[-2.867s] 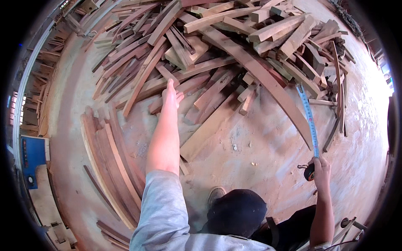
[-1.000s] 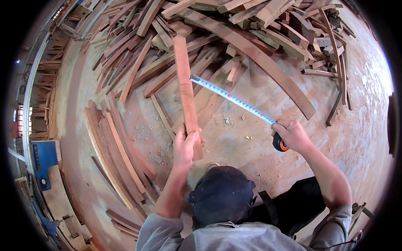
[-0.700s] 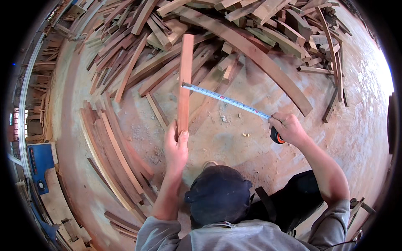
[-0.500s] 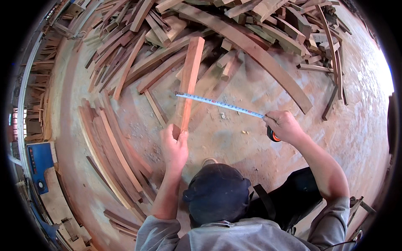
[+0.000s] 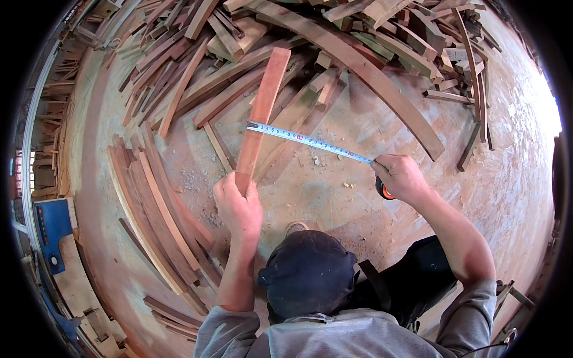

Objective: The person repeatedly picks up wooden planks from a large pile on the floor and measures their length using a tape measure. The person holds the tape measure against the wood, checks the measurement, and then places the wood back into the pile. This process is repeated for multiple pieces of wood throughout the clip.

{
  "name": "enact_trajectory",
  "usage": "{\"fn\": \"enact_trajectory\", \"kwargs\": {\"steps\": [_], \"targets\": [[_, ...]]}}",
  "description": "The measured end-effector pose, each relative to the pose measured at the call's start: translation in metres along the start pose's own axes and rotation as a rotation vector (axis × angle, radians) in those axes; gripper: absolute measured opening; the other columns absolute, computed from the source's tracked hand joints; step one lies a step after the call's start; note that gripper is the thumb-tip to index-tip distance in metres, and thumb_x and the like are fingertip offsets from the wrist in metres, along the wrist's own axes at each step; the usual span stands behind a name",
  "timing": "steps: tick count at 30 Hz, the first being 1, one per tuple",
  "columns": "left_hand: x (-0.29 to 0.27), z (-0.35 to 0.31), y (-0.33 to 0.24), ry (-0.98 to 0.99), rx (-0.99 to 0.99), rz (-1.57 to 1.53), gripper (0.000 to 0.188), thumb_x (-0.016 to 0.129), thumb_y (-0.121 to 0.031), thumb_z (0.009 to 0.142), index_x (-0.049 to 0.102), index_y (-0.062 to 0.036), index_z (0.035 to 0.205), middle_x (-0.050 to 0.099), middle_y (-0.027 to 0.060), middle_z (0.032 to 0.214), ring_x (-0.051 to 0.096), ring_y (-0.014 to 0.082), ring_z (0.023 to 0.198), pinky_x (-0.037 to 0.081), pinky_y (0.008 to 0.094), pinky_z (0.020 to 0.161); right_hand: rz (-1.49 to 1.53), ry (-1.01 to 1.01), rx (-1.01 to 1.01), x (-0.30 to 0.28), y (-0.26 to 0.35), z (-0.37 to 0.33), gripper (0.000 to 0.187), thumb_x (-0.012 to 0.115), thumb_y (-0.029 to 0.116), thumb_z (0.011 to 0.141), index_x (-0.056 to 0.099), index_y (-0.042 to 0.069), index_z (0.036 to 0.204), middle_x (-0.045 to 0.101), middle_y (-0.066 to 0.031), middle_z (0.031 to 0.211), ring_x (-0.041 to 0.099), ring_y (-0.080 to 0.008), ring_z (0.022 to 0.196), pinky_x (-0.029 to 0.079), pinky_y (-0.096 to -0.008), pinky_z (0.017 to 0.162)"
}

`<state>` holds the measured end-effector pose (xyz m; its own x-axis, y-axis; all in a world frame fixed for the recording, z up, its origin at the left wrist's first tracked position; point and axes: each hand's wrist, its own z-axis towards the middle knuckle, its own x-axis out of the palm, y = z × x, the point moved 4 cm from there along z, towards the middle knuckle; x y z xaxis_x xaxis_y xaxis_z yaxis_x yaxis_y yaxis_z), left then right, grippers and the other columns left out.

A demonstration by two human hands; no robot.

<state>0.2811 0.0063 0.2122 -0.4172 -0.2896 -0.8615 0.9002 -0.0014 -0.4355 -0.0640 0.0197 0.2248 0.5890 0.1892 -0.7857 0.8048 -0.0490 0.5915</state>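
Plank (image 5: 265,98), long axis forward, slightly right

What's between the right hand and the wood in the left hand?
A pulled-out measuring tape runs from the right hand toward the wood, as the head view shows.

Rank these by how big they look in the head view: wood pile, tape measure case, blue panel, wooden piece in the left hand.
1. Wood pile
2. Wooden piece and blue panel: their areas look too alike to rank
3. Tape measure case, partly covered by the right hand
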Motion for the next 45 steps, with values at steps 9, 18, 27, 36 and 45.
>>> {"fn": "enact_trajectory", "kwargs": {"steps": [9, 18, 27, 36, 45], "targets": [[-0.005, -0.002, -0.002, -0.010, 0.017, 0.019, 0.050, 0.075, -0.012, 0.080, 0.053, -0.0034, 0.124, 0.053, 0.0188, 0.117, 0.056, 0.0395, 0.107, 0.049, 0.0487, 0.087, -0.010, 0.014, -0.003, 0.001, -0.001, 0.000, 0.018, 0.062, 0.020, 0.092, 0.065, 0.004, 0.085, 0.064, -0.0154, 0.073, 0.062, -0.0351, 0.066, 0.049, -0.0432, 0.059], [-0.011, -0.003, 0.009, 0.066, -0.136, -0.012, 0.041, 0.073, -0.013, 0.081, 0.058, -0.0030, 0.117, 0.056, 0.0170, 0.107, 0.056, 0.0365, 0.105, 0.048, 0.0448, 0.087, 0.000, 0.003, -0.037, 0.008, 0.006, 0.012, 0.013, 0.062, 0.015, 0.090, 0.064, 0.003, 0.087, 0.063, -0.0173, 0.076, 0.061, -0.0366, 0.069, 0.048, -0.0427, 0.062], [-0.070, -0.058, 0.130, -0.062, -0.668, -0.777, 0.023, 0.064, -0.018, 0.091, 0.061, -0.0031, 0.108, 0.061, 0.0006, 0.087, 0.060, 0.0115, 0.080, 0.049, 0.0284, 0.069, 0.189, -0.064, 0.087, 0.022, -0.043, 0.044, 0.027, 0.054, 0.018, 0.099, 0.061, -0.001, 0.083, 0.047, -0.0026, 0.063, 0.044, -0.0075, 0.060, 0.038, -0.0270, 0.056], [-0.215, -0.230, 0.259, -0.768, -1.233, -0.949, 0.028, 0.047, -0.028, 0.102, 0.058, -0.0020, 0.101, 0.062, 0.0113, 0.082, 0.063, 0.0254, 0.069, 0.053, 0.0384, 0.064, 0.094, 0.131, 0.012, 0.074, -0.048, 0.076, 0.029, 0.052, 0.023, 0.100, 0.062, 0.001, 0.084, 0.059, -0.0032, 0.069, 0.050, -0.0075, 0.063, 0.042, -0.0276, 0.059], [-0.308, -0.500, 0.426, -0.608, -1.699, -0.321, 0.020, 0.053, -0.028, 0.092, 0.062, -0.0100, 0.092, 0.060, 0.0086, 0.071, 0.059, 0.0293, 0.061, 0.048, 0.0373, 0.058, 0.126, 0.194, 0.072, 0.107, -0.048, 0.075, 0.028, 0.052, 0.024, 0.099, 0.063, 0.002, 0.084, 0.058, -0.0026, 0.068, 0.052, -0.0109, 0.064, 0.043, -0.0284, 0.061]]}}
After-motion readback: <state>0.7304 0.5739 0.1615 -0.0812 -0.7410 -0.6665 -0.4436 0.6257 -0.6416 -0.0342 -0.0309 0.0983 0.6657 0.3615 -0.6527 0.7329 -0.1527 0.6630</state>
